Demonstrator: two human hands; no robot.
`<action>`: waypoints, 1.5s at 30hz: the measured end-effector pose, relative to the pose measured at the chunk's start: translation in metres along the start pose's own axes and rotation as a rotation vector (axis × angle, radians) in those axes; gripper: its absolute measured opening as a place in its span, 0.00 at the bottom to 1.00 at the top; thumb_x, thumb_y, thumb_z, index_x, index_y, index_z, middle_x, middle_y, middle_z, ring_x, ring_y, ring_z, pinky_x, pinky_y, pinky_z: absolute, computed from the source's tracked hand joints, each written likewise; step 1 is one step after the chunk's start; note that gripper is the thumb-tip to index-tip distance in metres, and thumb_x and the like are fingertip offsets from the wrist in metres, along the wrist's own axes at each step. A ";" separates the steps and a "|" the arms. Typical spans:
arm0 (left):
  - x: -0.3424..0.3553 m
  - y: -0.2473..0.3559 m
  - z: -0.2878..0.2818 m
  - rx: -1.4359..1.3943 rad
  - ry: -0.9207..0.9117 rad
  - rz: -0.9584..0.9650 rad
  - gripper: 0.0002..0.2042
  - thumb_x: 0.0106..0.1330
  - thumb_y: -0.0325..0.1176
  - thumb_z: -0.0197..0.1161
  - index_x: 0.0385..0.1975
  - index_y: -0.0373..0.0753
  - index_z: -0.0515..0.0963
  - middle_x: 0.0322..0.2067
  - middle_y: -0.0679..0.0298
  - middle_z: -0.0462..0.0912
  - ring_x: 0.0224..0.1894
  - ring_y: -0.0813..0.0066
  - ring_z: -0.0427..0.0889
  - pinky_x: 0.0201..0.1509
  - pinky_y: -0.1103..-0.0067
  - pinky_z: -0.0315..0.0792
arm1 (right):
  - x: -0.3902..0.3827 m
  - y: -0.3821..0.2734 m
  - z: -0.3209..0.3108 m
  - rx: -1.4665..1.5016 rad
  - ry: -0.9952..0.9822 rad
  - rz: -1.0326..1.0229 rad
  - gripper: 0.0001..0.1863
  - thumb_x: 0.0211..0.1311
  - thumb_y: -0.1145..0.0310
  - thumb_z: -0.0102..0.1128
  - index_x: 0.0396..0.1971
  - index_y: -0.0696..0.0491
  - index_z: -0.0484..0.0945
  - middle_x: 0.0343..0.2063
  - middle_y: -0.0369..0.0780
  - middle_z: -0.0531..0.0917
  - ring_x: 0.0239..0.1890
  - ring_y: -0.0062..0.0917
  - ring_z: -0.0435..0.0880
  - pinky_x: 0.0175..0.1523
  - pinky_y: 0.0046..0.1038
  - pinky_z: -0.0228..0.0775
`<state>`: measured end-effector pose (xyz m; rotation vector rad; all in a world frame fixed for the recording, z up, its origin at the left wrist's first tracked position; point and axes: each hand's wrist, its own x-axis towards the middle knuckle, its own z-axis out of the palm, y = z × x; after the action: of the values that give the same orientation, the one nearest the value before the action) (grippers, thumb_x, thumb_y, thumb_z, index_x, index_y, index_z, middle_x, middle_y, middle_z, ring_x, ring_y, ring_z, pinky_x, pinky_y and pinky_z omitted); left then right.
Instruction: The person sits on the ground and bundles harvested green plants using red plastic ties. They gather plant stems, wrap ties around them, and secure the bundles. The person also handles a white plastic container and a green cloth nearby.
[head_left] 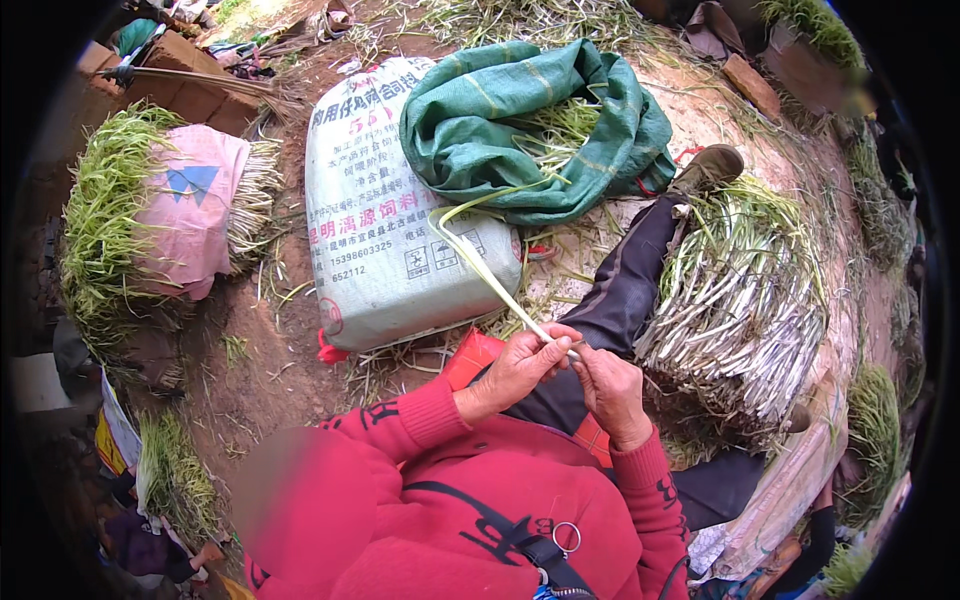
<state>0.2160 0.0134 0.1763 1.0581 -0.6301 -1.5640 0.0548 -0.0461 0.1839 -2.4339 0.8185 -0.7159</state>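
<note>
A long, pale green vegetable stalk (475,262), like a young garlic or green onion, slants across in front of me. Its leafy end lies over a filled pale woven sack (370,235), by the mouth of a green cloth bag (455,130). Near its root end, my left hand (522,372) grips the stalk between thumb and fingers. My right hand (610,395) is closed beside it, pinching the white tip; exactly how its fingers meet is partly hidden. Trimmed stalks (560,130) show inside the green bag.
Right of my dark-trousered leg (625,270) lies a big heap of white-stemmed stalks (730,310). A bundle wrapped in pink cloth (195,205) stands at left, before bricks (190,85). Another person's hand (208,555) shows at lower left. Loose stalks (530,20) litter the far ground.
</note>
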 end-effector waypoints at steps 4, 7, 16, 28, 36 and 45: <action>0.000 -0.006 -0.008 0.021 -0.024 -0.081 0.13 0.68 0.39 0.52 0.45 0.39 0.74 0.23 0.74 0.72 0.23 0.91 0.67 0.24 0.92 0.61 | -0.011 0.000 0.009 0.060 -0.002 0.102 0.10 0.53 0.73 0.60 0.37 0.56 0.76 0.20 0.39 0.74 0.20 0.30 0.75 0.25 0.29 0.67; 0.000 -0.013 -0.007 0.002 -0.075 -0.120 0.13 0.68 0.38 0.54 0.46 0.39 0.73 0.24 0.74 0.72 0.24 0.91 0.67 0.25 0.92 0.61 | -0.027 0.001 0.001 0.070 -0.003 0.193 0.09 0.53 0.74 0.60 0.36 0.55 0.77 0.21 0.40 0.76 0.21 0.32 0.76 0.26 0.30 0.68; 0.011 -0.048 0.056 0.297 -0.466 -0.276 0.15 0.65 0.29 0.57 0.51 0.34 0.69 0.28 0.73 0.71 0.28 0.89 0.66 0.32 0.90 0.63 | -0.152 0.007 -0.101 -0.374 0.417 0.512 0.09 0.49 0.75 0.61 0.33 0.52 0.77 0.20 0.38 0.74 0.23 0.33 0.76 0.27 0.30 0.67; -0.007 -0.143 0.120 0.732 -0.910 -0.556 0.14 0.65 0.29 0.56 0.49 0.36 0.71 0.31 0.72 0.74 0.30 0.88 0.70 0.36 0.89 0.67 | -0.456 -0.172 -0.197 -0.610 1.800 0.875 0.11 0.67 0.67 0.49 0.42 0.58 0.74 0.21 0.33 0.74 0.21 0.13 0.68 0.25 0.15 0.59; 0.014 -0.182 0.113 0.943 -0.959 -0.576 0.13 0.65 0.30 0.55 0.49 0.37 0.71 0.29 0.72 0.76 0.26 0.89 0.69 0.30 0.90 0.65 | -0.569 -0.210 -0.069 -0.752 2.313 1.239 0.12 0.68 0.65 0.44 0.44 0.55 0.71 0.23 0.34 0.76 0.18 0.12 0.66 0.21 0.14 0.57; 0.020 -0.206 0.105 1.015 -0.945 -0.615 0.12 0.66 0.30 0.54 0.48 0.36 0.71 0.26 0.71 0.74 0.21 0.90 0.67 0.23 0.92 0.62 | -0.602 -0.195 0.166 0.700 2.548 1.972 0.08 0.64 0.63 0.50 0.40 0.46 0.73 0.24 0.34 0.78 0.15 0.13 0.64 0.19 0.19 0.57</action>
<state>0.0247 0.0349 0.0471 1.2350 -2.0425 -2.3616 -0.1788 0.5290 -0.0239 -1.6667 -2.1170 1.9614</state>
